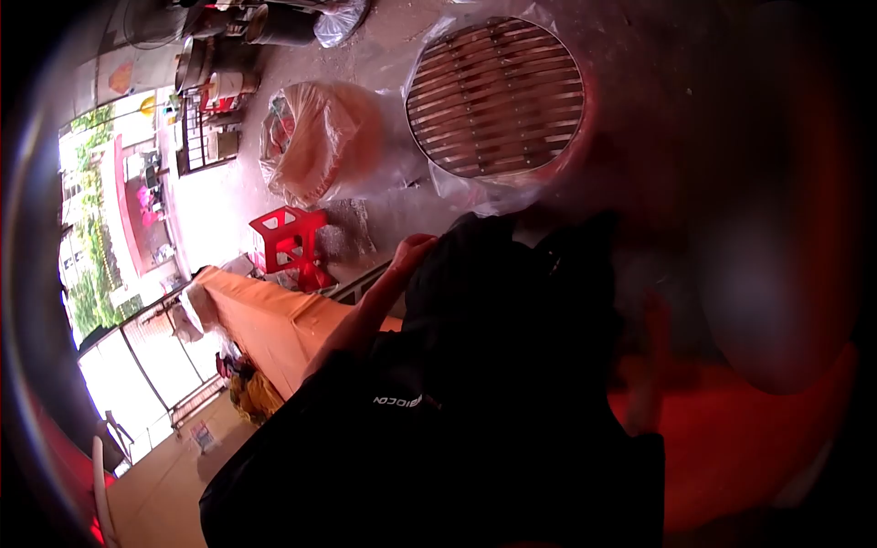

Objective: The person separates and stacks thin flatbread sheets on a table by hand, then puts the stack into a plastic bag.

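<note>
My left hand (416, 250) rests against the black clothing (512, 283) over my lap. Its fingers look bent, but their tips are hidden against the dark cloth. On the other side, my right hand (655, 315) hangs low in deep shadow, its fingers too dim to make out. No object shows in either hand. Ahead of my lap lies a round slatted rack (495, 97) with a thin rim, clear plastic sheeting (475, 194) bunched around its edge.
A large translucent plastic bag (315, 142) stands left of the rack. Nearer is a red plastic stool (290, 242). An orange-covered surface (274, 320) runs beside my left arm. Buckets and pots (215, 78) stand far left, near a bright opening. A grey blur covers the right side.
</note>
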Demonstrator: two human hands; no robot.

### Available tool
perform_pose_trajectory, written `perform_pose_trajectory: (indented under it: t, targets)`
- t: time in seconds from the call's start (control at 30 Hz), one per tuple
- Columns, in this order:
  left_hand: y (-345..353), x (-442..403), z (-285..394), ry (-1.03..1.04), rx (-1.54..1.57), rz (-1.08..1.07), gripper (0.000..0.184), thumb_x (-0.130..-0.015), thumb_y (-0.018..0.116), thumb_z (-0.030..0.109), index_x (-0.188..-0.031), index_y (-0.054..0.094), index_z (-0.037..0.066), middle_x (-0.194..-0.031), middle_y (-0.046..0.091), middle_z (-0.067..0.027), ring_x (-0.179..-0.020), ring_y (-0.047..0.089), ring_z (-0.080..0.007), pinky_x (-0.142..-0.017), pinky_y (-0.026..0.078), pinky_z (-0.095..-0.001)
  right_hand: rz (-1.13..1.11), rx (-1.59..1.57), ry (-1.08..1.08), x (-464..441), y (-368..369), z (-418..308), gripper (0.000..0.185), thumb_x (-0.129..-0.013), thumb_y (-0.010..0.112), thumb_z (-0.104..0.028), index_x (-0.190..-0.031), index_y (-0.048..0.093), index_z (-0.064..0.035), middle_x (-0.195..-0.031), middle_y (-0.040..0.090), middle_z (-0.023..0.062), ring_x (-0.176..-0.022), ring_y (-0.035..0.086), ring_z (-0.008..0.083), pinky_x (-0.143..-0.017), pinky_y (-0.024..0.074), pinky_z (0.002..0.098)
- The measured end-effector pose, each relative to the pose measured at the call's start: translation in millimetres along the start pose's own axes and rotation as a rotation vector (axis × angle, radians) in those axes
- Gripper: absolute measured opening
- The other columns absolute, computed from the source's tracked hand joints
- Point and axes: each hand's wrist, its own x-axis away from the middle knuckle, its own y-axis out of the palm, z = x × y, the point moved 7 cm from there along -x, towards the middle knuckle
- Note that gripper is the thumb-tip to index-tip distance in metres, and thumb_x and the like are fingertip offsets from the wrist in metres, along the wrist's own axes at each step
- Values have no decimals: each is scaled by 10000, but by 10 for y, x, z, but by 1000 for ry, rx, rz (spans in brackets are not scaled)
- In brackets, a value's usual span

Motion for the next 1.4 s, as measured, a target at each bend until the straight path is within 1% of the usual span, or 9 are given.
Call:
perform_pose_trajectory:
  t: [0.13, 0.23, 0.53, 0.8, 0.83, 1.03, 1.13, 1.23, 1.4]
  targets:
    - [474, 199, 276, 90, -334, 0, 327, -866, 628, 252, -1024, 655, -33, -926, 682, -103, -871, 628, -169, -792, 481, -290, -99, 594, -178, -259, -517, 471, 180, -911, 530, -239, -956, 642, -106, -870, 650, 59, -719, 594, 226, -633, 486, 351]
    - [670, 268, 362, 63, -126, -26, 315, -859, 633, 245, -1015, 660, -28, -900, 675, -89, -840, 619, -176, -772, 479, -293, -89, -835, 513, -229, -717, 953, 134, -897, 526, -205, -824, 592, -114, -767, 599, 32, -635, 552, 200, -540, 439, 342]
    - [1284, 142, 531, 22, 69, -91, 297, -851, 626, 237, -955, 665, -40, -856, 660, -66, -797, 586, -143, -723, 471, -290, -203, 116, 4, -46, -997, -194, 190, -891, 492, -251, -770, 575, -130, -658, 525, 19, -567, 519, 164, -504, 433, 315]
    - [2022, -929, 1527, 364, -434, -202, 324, -803, 625, 332, -821, 682, 14, -796, 671, -158, -775, 650, -217, -684, 493, -375, 35, -835, 440, 122, -1488, -749, 285, -870, 574, -365, -966, 597, -97, -857, 596, 61, -761, 608, 218, -645, 557, 402]
    - [2130, -852, 2046, 395, -455, -187, 297, -832, 617, 282, -864, 658, -10, -746, 656, -144, -740, 654, -203, -652, 512, -343, 206, -1153, 624, 82, -1471, -831, 125, -913, 545, -198, -944, 574, -80, -667, 533, 31, -517, 510, 151, -467, 450, 257]
    - [2514, -1313, 3424, 273, 248, -461, 220, -886, 587, 188, -961, 614, -17, -769, 650, -95, -676, 648, -176, -594, 539, -297, 330, -1024, 791, -261, -1760, -1070, 120, -902, 534, -184, -934, 572, -75, -677, 552, 44, -538, 550, 165, -438, 456, 278]
    - [2493, -1716, 3701, 315, 223, -360, 220, -889, 576, 209, -909, 623, -5, -734, 642, -88, -624, 625, -162, -562, 523, -289, 177, -1170, 463, -651, -1726, -1131, 171, -880, 565, -237, -890, 609, -72, -759, 635, 100, -606, 619, 213, -466, 488, 315]
    - [2418, -1918, 3633, 233, 133, -269, 224, -883, 568, 207, -876, 630, -9, -710, 638, -85, -588, 615, -156, -534, 514, -288, 420, -172, -141, -1185, -1095, -197, 174, -857, 576, -225, -843, 629, -59, -772, 641, 112, -626, 628, 248, -465, 492, 337]
    - [2432, -2056, 3189, 128, 58, -222, 225, -868, 579, 200, -863, 638, -16, -650, 618, -71, -561, 615, -172, -494, 500, -286, 155, -307, 221, -1496, -1787, -782, 163, -850, 578, -219, -834, 621, -62, -751, 628, 100, -600, 614, 241, -472, 500, 349]
